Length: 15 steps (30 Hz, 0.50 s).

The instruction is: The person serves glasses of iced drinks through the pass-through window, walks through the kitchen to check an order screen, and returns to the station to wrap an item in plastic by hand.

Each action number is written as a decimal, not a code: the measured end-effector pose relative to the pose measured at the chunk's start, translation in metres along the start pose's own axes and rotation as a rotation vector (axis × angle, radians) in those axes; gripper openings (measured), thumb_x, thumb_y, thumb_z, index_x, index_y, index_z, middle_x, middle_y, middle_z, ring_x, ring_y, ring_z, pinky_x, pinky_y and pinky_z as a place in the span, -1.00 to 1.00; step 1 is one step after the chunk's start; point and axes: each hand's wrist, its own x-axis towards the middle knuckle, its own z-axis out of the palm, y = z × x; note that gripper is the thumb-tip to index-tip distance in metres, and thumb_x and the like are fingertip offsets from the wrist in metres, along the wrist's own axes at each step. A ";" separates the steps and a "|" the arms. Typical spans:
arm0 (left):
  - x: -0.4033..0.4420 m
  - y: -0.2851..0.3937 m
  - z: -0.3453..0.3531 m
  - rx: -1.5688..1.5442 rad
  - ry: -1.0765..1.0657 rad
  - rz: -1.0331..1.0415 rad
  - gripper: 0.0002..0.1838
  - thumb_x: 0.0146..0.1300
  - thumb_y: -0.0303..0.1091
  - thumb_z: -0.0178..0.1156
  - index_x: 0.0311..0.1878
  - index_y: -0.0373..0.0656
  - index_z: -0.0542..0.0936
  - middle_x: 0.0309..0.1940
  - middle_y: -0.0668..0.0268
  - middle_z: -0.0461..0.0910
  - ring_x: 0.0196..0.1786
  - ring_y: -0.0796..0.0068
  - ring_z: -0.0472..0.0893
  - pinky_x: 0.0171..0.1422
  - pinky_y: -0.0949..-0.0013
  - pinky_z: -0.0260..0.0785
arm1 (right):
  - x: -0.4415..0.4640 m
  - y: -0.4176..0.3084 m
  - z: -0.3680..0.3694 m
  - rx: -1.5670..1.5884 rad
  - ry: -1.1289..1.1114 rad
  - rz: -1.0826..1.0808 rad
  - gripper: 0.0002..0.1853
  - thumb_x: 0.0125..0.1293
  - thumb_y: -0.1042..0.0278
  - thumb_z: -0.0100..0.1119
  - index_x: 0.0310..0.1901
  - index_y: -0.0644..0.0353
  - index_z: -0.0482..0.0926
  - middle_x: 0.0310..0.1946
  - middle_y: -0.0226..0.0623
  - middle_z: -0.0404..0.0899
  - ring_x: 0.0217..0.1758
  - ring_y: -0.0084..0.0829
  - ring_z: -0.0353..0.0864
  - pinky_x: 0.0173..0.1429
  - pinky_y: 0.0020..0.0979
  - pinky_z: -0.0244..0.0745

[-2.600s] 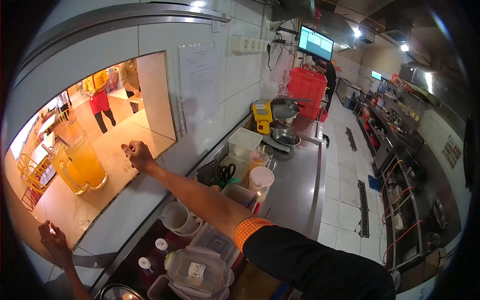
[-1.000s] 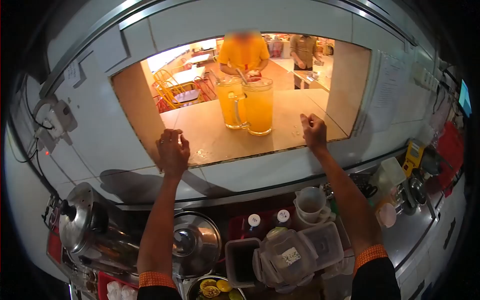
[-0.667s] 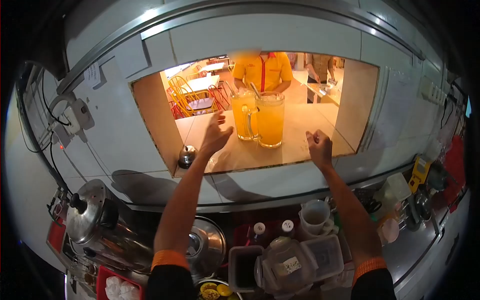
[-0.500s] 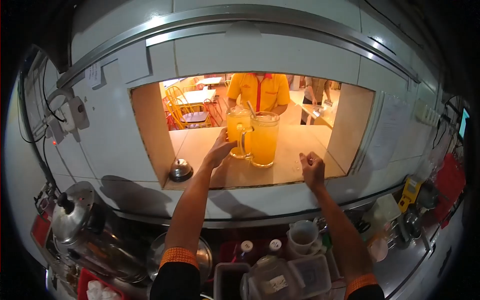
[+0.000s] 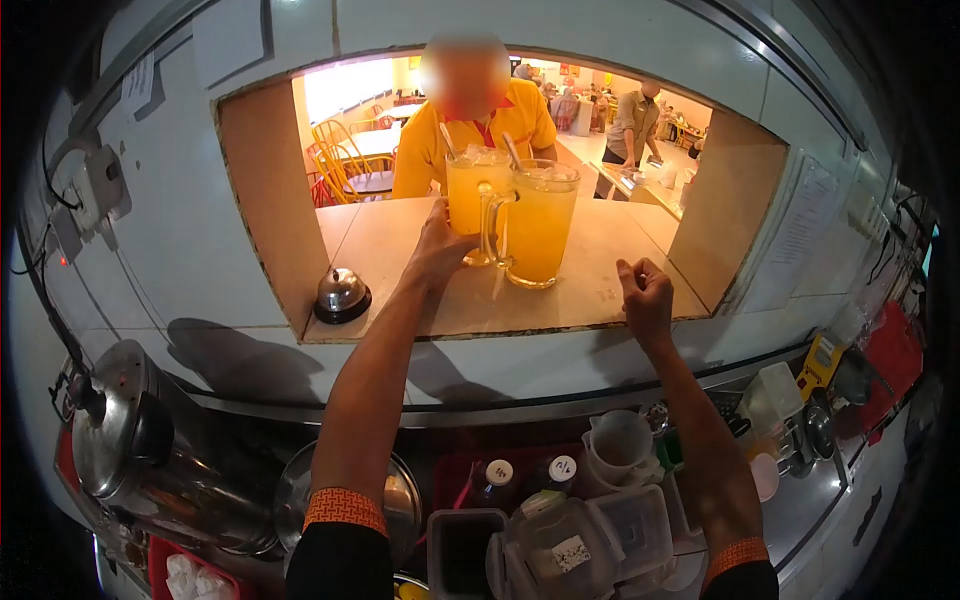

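On the ledge of the wall opening (image 5: 520, 312), two glass mugs of orange drink with ice stand side by side. My left hand (image 5: 438, 248) is wrapped against the left mug (image 5: 466, 205), thumb across its front and fingers at its left side, partly hidden. The right mug (image 5: 545, 225) stands just beside it, its handle toward the left mug. My right hand (image 5: 647, 290) is a closed fist above the ledge, right of the mugs, with nothing visible in it. A silver call bell (image 5: 342, 294) sits at the ledge's left end.
A person in a yellow shirt (image 5: 415, 155) leans behind the mugs; another person (image 5: 630, 130) stands farther back. Below are a large metal pot (image 5: 180, 460), a round lid (image 5: 405, 500), plastic containers (image 5: 565, 550), capped bottles (image 5: 497, 480) and a measuring jug (image 5: 618, 440).
My left hand has moved from the ledge's left edge to the left mug, uncovering the bell. The person in yellow has come closer and leans in. My right hand remains a fist.
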 end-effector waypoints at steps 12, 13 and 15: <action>-0.008 0.006 -0.018 0.401 0.528 0.102 -0.23 -0.16 -0.37 0.45 0.14 -0.34 0.29 -0.06 -0.04 0.57 0.01 0.13 0.60 0.15 0.26 0.43 | 0.005 -0.006 0.007 -0.092 -0.071 0.093 -0.69 0.23 0.20 0.24 -0.49 0.26 0.46 -0.73 -0.35 0.47 -0.68 -0.59 0.43 -0.57 -0.47 0.29; -0.008 0.007 -0.018 0.400 0.530 0.101 -0.23 -0.16 -0.37 0.45 0.14 -0.34 0.29 -0.06 -0.04 0.57 0.01 0.13 0.60 0.15 0.26 0.43 | 0.003 -0.013 0.016 -0.101 -0.094 0.037 -0.68 0.18 0.17 0.30 -0.34 0.29 0.49 -0.62 -0.26 0.54 -0.57 -0.52 0.51 -0.46 -0.44 0.39; -0.009 0.007 -0.018 0.436 0.531 0.088 -0.22 -0.17 -0.37 0.44 0.15 -0.35 0.28 -0.06 -0.04 0.57 0.01 0.14 0.60 0.15 0.26 0.43 | 0.012 -0.013 0.037 -0.130 -0.202 -0.116 -0.35 0.04 0.11 0.42 0.08 0.33 0.40 -0.21 -0.04 0.59 -0.16 -0.31 0.62 -0.06 -0.35 0.54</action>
